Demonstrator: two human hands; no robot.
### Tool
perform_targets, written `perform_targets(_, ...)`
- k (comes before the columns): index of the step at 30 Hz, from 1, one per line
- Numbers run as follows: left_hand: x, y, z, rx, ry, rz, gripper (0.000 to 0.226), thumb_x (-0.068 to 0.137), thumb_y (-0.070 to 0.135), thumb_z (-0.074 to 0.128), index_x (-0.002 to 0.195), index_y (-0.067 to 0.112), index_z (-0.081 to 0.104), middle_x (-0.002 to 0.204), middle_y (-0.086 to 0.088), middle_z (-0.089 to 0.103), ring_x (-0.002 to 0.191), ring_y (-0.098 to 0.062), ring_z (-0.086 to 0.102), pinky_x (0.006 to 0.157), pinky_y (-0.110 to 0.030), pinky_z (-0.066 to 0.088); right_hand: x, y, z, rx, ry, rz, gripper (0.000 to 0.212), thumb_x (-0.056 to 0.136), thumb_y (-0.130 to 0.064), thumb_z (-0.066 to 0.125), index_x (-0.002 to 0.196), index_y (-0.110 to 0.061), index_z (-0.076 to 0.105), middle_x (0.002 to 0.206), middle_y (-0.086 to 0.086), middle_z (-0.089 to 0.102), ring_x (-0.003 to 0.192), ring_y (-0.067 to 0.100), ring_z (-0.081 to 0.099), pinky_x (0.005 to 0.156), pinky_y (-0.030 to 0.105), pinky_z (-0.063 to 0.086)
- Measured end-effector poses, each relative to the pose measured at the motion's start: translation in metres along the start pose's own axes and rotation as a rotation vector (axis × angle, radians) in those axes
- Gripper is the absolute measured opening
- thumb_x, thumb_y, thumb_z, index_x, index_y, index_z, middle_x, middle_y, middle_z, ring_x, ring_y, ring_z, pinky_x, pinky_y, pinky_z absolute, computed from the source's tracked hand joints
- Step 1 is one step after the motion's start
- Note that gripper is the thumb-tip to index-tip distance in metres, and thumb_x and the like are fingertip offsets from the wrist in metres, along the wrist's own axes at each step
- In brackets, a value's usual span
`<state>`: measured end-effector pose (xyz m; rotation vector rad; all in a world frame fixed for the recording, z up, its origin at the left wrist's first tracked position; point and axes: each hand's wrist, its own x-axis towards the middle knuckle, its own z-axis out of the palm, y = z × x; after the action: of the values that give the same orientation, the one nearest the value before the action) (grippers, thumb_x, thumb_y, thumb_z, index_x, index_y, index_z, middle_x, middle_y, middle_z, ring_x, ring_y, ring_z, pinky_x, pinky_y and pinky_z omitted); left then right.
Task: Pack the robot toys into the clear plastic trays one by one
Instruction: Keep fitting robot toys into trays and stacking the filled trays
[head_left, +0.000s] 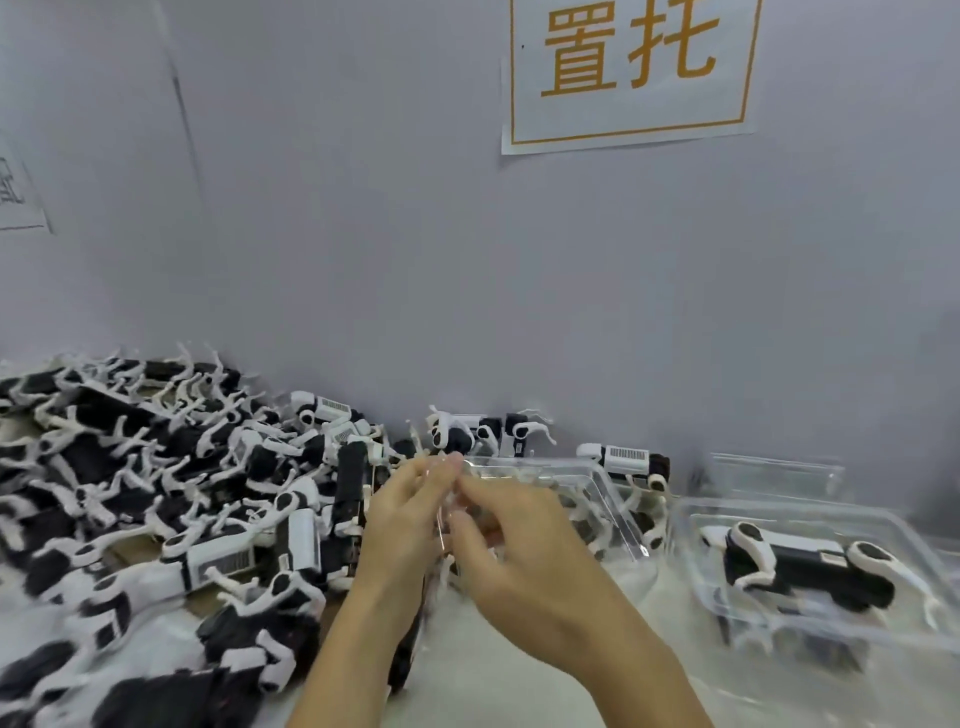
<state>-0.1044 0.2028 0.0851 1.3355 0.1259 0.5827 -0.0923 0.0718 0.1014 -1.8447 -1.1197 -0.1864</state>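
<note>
A clear plastic tray (582, 480) is held tilted at the middle of the table. My right hand (524, 556) pinches its near left edge with thumb and fingers. My left hand (405, 525) is close beside it, fingertips touching the tray's top corner, and it grips a black and white robot toy (410, 639) that hangs blurred below the palm. A large pile of robot toys (156, 493) covers the table's left half. On the right, another robot toy (810, 569) lies packed in the top tray of a stack of clear trays (696, 525).
A grey wall runs close behind the table, with a paper sign (631, 73) above. A few loose toys (483, 431) lie against the wall behind the held tray. More clear trays (779, 473) stand at the back right.
</note>
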Motion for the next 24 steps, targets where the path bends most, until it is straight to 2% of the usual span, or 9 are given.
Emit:
perform_targets(3, 0.003, -0.004, -0.003, 0.127, -0.044, -0.024, 0.018, 0.089, 0.027, 0.067, 0.095, 0.011, 0.07, 0.092, -0.01, 0.07, 0.084, -0.025, 0.068, 0.077, -0.043, 0.056, -0.001, 0.007, -0.013, 0.079, 0.042, 0.049, 0.028, 0.099, -0.02, 0.045, 0.087, -0.023, 0.071, 0.057, -0.009, 0.058, 0.048, 0.004, 0.051, 0.046, 0.019, 0.038)
perform_targets(5, 0.0, -0.007, -0.008, 0.207, -0.051, -0.055, 0.018, 0.089, 0.031, 0.065, 0.09, 0.015, 0.074, 0.096, -0.007, 0.073, 0.093, -0.027, 0.07, 0.085, -0.046, 0.054, 0.0, 0.014, -0.026, 0.09, 0.2, 0.072, 0.027, 0.098, -0.02, 0.049, 0.087, -0.029, 0.072, 0.07, -0.004, 0.068, 0.055, 0.011, 0.06, 0.047, 0.02, 0.044)
perform_targets(7, 0.003, -0.008, -0.01, 0.237, -0.064, -0.129, 0.02, 0.087, 0.034, 0.063, 0.082, 0.018, 0.075, 0.091, -0.003, 0.075, 0.084, -0.02, 0.072, 0.07, -0.035, 0.057, 0.0, 0.022, -0.037, 0.098, 0.33, 0.129, 0.031, 0.097, -0.018, 0.053, 0.082, -0.035, 0.073, 0.081, -0.001, 0.071, 0.065, 0.018, 0.062, 0.053, 0.029, 0.049)
perform_targets(8, 0.009, -0.01, -0.009, 0.243, -0.073, -0.201, 0.021, 0.09, 0.03, 0.061, 0.079, 0.017, 0.074, 0.085, -0.003, 0.074, 0.073, -0.018, 0.072, 0.058, -0.028, 0.056, -0.001, 0.028, -0.041, 0.085, 0.346, 0.158, 0.03, 0.097, -0.016, 0.054, 0.087, -0.037, 0.074, 0.081, -0.008, 0.072, 0.064, 0.014, 0.062, 0.051, 0.024, 0.047)
perform_targets(10, 0.02, -0.015, -0.005, 0.336, -0.078, -0.335, 0.024, 0.096, 0.021, 0.055, 0.079, 0.011, 0.067, 0.085, -0.009, 0.07, 0.062, -0.019, 0.066, 0.05, -0.024, 0.055, -0.003, 0.037, -0.044, 0.025, 0.314, 0.213, 0.024, 0.096, -0.017, 0.055, 0.103, -0.029, 0.075, 0.077, -0.024, 0.069, 0.068, -0.003, 0.062, 0.057, 0.009, 0.043)
perform_targets(13, 0.029, -0.028, -0.002, 0.586, -0.171, -0.389, 0.022, 0.101, 0.022, 0.048, 0.086, 0.012, 0.059, 0.104, -0.01, 0.064, 0.069, -0.012, 0.055, 0.065, -0.025, 0.049, -0.004, 0.047, -0.042, -0.079, 0.261, 0.268, 0.025, 0.096, -0.018, 0.055, 0.112, -0.024, 0.074, 0.084, -0.024, 0.068, 0.081, -0.013, 0.058, 0.066, 0.001, 0.041)
perform_targets(16, 0.028, -0.036, 0.0, 0.768, -0.207, -0.42, 0.018, 0.1, 0.024, 0.051, 0.087, 0.015, 0.058, 0.088, -0.003, 0.063, 0.063, -0.01, 0.051, 0.055, -0.022, 0.041, -0.006, 0.053, -0.039, -0.154, 0.159, 0.32, 0.027, 0.096, -0.017, 0.053, 0.112, -0.023, 0.073, 0.091, -0.016, 0.07, 0.082, -0.002, 0.061, 0.066, 0.004, 0.045)
perform_targets(21, 0.01, -0.037, -0.019, 0.825, -0.298, -0.299, 0.021, 0.095, 0.047, 0.053, 0.109, 0.035, 0.062, 0.113, 0.012, 0.065, 0.087, -0.005, 0.058, 0.07, -0.027, 0.042, -0.011, 0.063, -0.029, -0.308, -0.072, 0.406, 0.027, 0.097, -0.021, 0.053, 0.119, -0.021, 0.069, 0.114, -0.001, 0.068, 0.099, 0.013, 0.063, 0.079, 0.018, 0.047)
perform_targets(24, 0.007, -0.039, -0.018, 0.848, -0.273, -0.215, 0.044, 0.097, 0.06, 0.043, 0.106, 0.025, 0.068, 0.107, 0.005, 0.069, 0.093, -0.011, 0.063, 0.078, -0.029, 0.047, -0.013, 0.064, -0.025, -0.338, -0.166, 0.453, 0.034, 0.097, -0.021, 0.055, 0.13, -0.025, 0.063, 0.132, -0.004, 0.061, 0.116, 0.012, 0.057, 0.095, 0.022, 0.044)
